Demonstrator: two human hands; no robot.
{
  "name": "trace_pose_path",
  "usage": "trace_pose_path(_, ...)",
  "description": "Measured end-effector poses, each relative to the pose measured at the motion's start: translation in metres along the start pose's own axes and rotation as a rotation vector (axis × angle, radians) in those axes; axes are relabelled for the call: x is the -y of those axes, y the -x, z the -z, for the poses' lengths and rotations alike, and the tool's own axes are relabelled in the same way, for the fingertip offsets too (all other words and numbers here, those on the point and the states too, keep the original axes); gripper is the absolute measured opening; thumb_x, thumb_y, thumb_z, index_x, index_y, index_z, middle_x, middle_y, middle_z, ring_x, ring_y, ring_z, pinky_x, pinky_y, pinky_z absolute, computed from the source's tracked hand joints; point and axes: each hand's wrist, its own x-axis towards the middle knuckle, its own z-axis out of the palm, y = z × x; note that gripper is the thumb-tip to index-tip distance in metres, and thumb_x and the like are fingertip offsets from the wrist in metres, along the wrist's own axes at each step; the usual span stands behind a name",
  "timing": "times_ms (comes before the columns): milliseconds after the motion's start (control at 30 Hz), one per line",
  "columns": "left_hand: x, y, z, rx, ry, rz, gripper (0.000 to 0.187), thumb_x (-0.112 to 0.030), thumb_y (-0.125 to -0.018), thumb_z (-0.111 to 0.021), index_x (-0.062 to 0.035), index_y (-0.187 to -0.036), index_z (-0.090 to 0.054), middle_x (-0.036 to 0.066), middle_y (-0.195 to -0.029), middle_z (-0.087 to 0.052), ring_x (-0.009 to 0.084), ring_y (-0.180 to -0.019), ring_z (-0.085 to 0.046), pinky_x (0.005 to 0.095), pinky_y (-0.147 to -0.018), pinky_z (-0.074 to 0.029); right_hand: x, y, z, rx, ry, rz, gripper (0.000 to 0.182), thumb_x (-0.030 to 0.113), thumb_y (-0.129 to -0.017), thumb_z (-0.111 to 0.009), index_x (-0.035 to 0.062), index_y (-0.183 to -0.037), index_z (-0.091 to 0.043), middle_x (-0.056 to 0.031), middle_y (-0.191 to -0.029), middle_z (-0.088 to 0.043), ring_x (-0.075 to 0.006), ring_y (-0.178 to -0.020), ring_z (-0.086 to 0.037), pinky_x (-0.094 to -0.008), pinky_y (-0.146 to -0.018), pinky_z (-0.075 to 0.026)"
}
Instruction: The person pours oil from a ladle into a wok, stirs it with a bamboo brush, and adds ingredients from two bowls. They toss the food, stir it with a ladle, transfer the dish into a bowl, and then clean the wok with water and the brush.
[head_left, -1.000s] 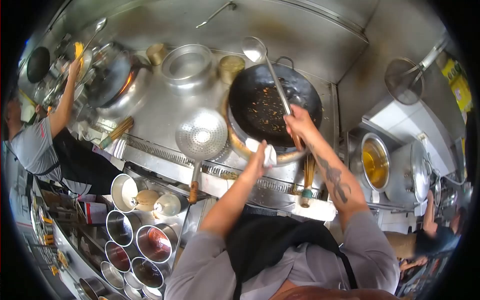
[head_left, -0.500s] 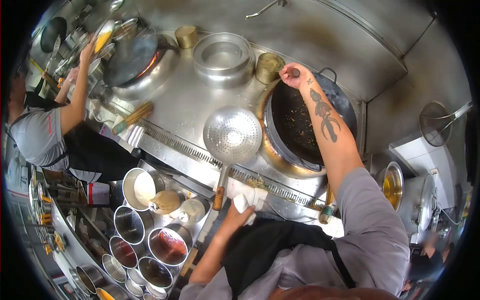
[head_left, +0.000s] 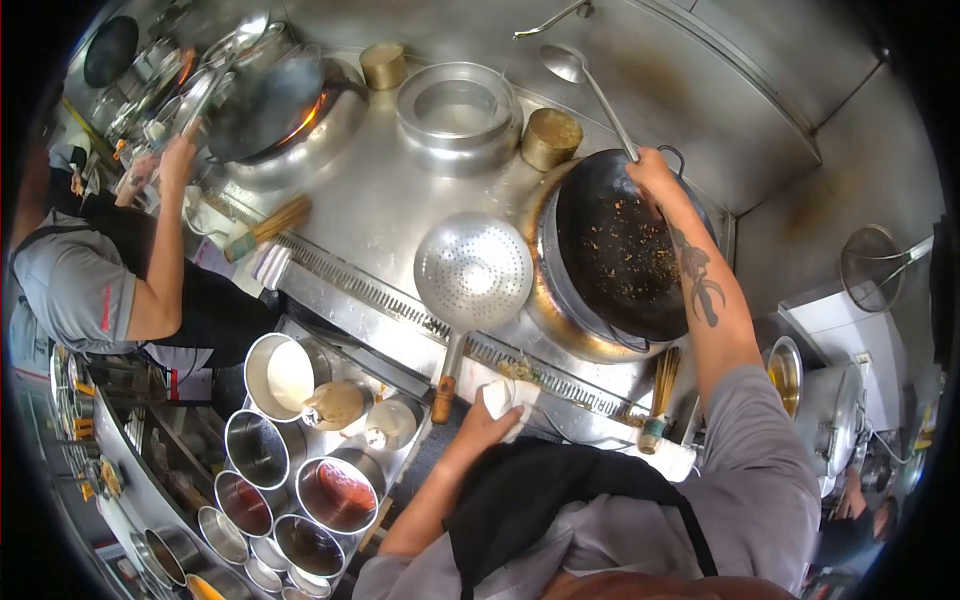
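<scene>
My right hand [head_left: 655, 172] is closed around the handle of a metal ladle [head_left: 566, 64], above the rim of a large dark wok [head_left: 620, 245]. The ladle's bowl points up and away, toward the back wall. Small brown bits are scattered inside the wok, which sits on a round burner. My left hand [head_left: 487, 425] grips a folded white cloth [head_left: 507, 398] at the front edge of the stove. Just left of that hand, a perforated strainer [head_left: 474, 272] lies with its wooden handle over the edge.
A co-worker [head_left: 75, 275] stands at the left by another wok [head_left: 268, 105] with flame at its rim. Metal pots of sauces [head_left: 338, 494] and squeeze bottles [head_left: 337, 405] stand at lower left. Bamboo brushes [head_left: 268, 228] lie along the stove, and a ring burner [head_left: 458, 105] is behind.
My right hand has moved right, and the ladle's bowl and long handle now show beyond it. My left hand has shifted slightly right with the cloth. The co-worker's raised hand has come lower.
</scene>
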Motion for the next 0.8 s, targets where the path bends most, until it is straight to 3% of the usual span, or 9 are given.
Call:
trace_pose_path(133,-0.007,0.000,0.002,0.067,0.073,0.036,0.068,-0.021,-0.077,-0.075,0.0045,-0.128,-0.038,0.013,-0.112,-0.055,0.0205,-0.106,-0.052,0.0325,-0.093,-0.042,0.069,0.019,-0.025,0.147,-0.440,-0.044,0.009,0.010,-0.079,-0.058,0.0014,-0.075,-0.056,-0.0049,-0.053,-0.051,-0.0138,-0.043,-0.048,-0.0308,-0.038,-0.041)
trace_pose_path(233,-0.012,0.007,0.007,0.086,0.059,0.038,0.070,-0.019,-0.075,-0.075,0.0031,-0.130,-0.037,0.014,-0.114,-0.054,0.0212,-0.106,-0.052,0.0327,-0.094,-0.042,0.093,-0.006,-0.057,0.296,-0.499,-0.023,0.015,0.012,-0.082,-0.055,-0.0023,-0.078,-0.058,-0.0094,-0.059,-0.058,-0.0182,-0.046,-0.054,-0.0349,-0.043,-0.044)
trace_pose_path(333,-0.008,0.015,0.015,0.067,0.024,0.035,0.073,-0.017,-0.073,-0.075,0.0018,-0.132,-0.036,0.015,-0.114,-0.054,0.0224,-0.107,-0.053,0.0333,-0.094,-0.042,0.122,-0.029,-0.099,0.285,-0.135,0.009,0.016,0.011,-0.081,-0.055,-0.0030,-0.078,-0.060,-0.0107,-0.060,-0.060,-0.0199,-0.048,-0.057,-0.0368,-0.046,-0.045)
trace_pose_path(467,-0.013,0.031,0.027,-0.042,-0.088,0.039,0.075,-0.017,-0.073,-0.073,0.0016,-0.134,-0.033,0.019,-0.115,-0.054,0.0245,-0.108,-0.055,0.0345,-0.095,-0.042,0.154,-0.042,-0.140,0.333,-0.093,-0.022,0.018,0.011,-0.078,-0.054,-0.0050,-0.078,-0.062,-0.0121,-0.062,-0.063,-0.0221,-0.050,-0.059,-0.0383,-0.048,-0.045)
trace_pose_path(567,-0.010,0.040,0.032,-0.058,-0.087,0.046,0.075,-0.018,-0.074,-0.073,0.0019,-0.134,-0.033,0.019,-0.115,-0.054,0.0249,-0.108,-0.055,0.0349,-0.095,-0.043,0.165,-0.069,-0.166,0.837,-0.480,-0.371,0.014,0.009,-0.079,-0.051,0.0047,-0.065,-0.053,-0.0057,-0.055,-0.055,-0.0170,-0.048,-0.052,-0.0306,-0.047,-0.043)
trace_pose_path(600,-0.008,0.041,0.033,-0.063,-0.085,0.050,0.075,-0.018,-0.074,-0.073,0.0019,-0.134,-0.033,0.019,-0.115,-0.054,0.0249,-0.108,-0.055,0.0349,-0.095,-0.043,0.167,-0.063,-0.166,0.750,-1.110,-0.530,0.016,0.006,-0.081,-0.048,0.0092,-0.065,-0.046,-0.0020,-0.057,-0.049,-0.0138,-0.051,-0.049,-0.0269,-0.046,-0.040)
trace_pose_path(633,-0.005,0.040,0.033,-0.064,-0.063,0.062,0.076,-0.018,-0.074,-0.073,0.0021,-0.135,-0.032,0.018,-0.114,-0.054,0.0246,-0.108,-0.055,0.0350,-0.094,-0.043,0.160,-0.069,-0.163,0.926,-1.459,-0.514,0.015,0.006,-0.084,-0.046,0.0076,-0.070,-0.042,-0.0018,-0.064,-0.047,-0.0132,-0.054,-0.050,-0.0258,-0.048,-0.039)
trace_pose_path(700,0.002,0.036,0.031,-0.055,-0.044,0.071,0.076,-0.018,-0.074,-0.073,0.0023,-0.135,-0.032,0.018,-0.114,-0.055,0.0243,-0.107,-0.055,0.0350,-0.094,-0.043,0.150,-0.066,-0.158,1.065,-2.066,-0.605,0.009,-0.002,-0.073,-0.054,0.0012,-0.069,-0.046,-0.0050,-0.069,-0.046,-0.0164,-0.059,-0.052,-0.0264,-0.055,-0.039)
trace_pose_path(800,0.013,0.025,0.025,-0.013,-0.089,0.044,0.079,-0.017,-0.073,-0.072,0.0056,-0.135,-0.029,0.018,-0.114,-0.055,0.0234,-0.106,-0.056,0.0339,-0.094,-0.044,0.129,-0.049,-0.149,0.984,-2.234,-0.481,0.016,-0.005,-0.073,-0.055,-0.0070,-0.087,-0.049,-0.0055,-0.073,-0.047,-0.0164,-0.057,-0.053,-0.0250,-0.053,-0.040)
